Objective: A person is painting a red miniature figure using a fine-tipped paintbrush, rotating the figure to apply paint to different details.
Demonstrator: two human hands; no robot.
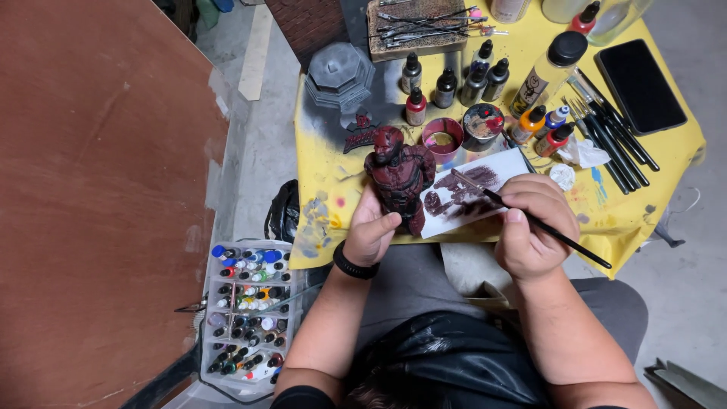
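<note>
Far left of frame: big brown board (98, 189) fills the side. Lower left: clear plastic box (214, 363) full of small paint bottles, on the floor. Centre: left hand (369, 231), black wristband, fingers clamped round the legs of a dark red figurine (398, 178), held upright at the near edge of the yellow table (636, 204). Just right of it: white paper sheet (496, 170) smeared with dark maroon paint. Right hand (534, 227), centre right, fingers pinched together on a thin black brush (556, 235), tip touching the paper's smears. Upper centre: grey model base (338, 74), row of dropper bottles (447, 87), two small paint pots (462, 132). Upper right: spare brushes (609, 136) lying in a bunch, black phone (640, 85) flat near the table corner.
</note>
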